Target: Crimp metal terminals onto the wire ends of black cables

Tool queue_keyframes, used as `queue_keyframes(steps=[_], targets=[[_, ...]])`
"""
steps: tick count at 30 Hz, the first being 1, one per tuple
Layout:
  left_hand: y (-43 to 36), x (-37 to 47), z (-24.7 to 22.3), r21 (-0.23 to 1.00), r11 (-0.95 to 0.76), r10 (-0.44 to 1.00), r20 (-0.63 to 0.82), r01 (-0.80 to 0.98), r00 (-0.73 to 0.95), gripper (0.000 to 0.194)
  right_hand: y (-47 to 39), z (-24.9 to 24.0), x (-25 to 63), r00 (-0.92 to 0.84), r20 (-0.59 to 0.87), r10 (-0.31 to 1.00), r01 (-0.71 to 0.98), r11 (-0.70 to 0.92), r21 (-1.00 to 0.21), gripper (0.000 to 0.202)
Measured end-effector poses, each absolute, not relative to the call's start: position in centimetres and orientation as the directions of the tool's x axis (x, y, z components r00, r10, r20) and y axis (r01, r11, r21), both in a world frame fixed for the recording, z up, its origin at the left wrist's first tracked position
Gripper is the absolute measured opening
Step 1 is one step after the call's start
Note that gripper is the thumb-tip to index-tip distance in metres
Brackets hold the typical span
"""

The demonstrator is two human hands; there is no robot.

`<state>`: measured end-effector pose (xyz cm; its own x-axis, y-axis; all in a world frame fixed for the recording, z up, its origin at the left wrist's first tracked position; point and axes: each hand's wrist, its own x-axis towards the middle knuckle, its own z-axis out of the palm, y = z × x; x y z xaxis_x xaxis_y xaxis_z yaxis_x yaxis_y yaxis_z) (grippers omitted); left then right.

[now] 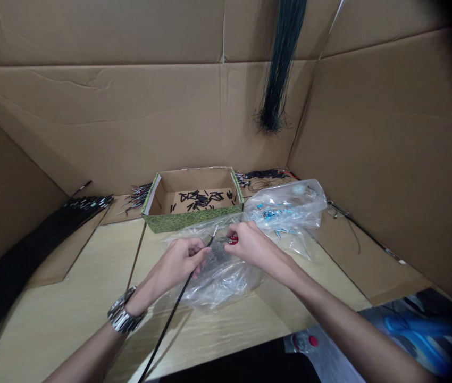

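A thin black cable (174, 310) with a pale tip runs up from the table's front edge, and the fingers of my left hand (184, 259) pinch it just below the tip. To its right, my right hand (249, 246) is closed on a small red-handled tool (233, 240), most of which the fingers hide. The two hands are a short distance apart, above a clear plastic bag (226, 284) whose small contents are hard to make out.
A green-sided box (186, 222) holding short black pieces stands behind my hands. Right of it lies another clear bag (309, 199) with blue pieces. Black cable bundles (30, 239) lie at left; dark strands (284, 58) hang before the cardboard wall (130, 117).
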<state>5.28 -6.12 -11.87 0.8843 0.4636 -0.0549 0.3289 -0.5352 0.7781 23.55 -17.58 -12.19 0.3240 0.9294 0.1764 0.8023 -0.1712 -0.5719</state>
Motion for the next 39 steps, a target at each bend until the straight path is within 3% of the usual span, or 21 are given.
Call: queue_keyframes(steps=[19, 29, 39], targets=[[-6.3, 5.0, -11.1, 0.786, -0.524, 0.443, -0.079, 0.329, 0.893, 0.041, -17.1, -12.3, 22.9, 0.321, 0.168, 0.932, 0.812, -0.179, -0.556, 0.015], [-6.2, 5.3, -11.0, 0.772, -0.539, 0.443, -0.081, 0.337, 0.893, 0.041, -17.8, -10.0, 22.0, 0.318, 0.205, 0.926, 0.815, -0.156, -0.557, 0.013], [-6.1, 5.3, -11.2, 0.777, -0.534, 0.453, -0.069, 0.332, 0.889, 0.044, -16.8, -13.2, 22.6, 0.31, 0.157, 0.938, 0.84, -0.193, -0.507, 0.009]])
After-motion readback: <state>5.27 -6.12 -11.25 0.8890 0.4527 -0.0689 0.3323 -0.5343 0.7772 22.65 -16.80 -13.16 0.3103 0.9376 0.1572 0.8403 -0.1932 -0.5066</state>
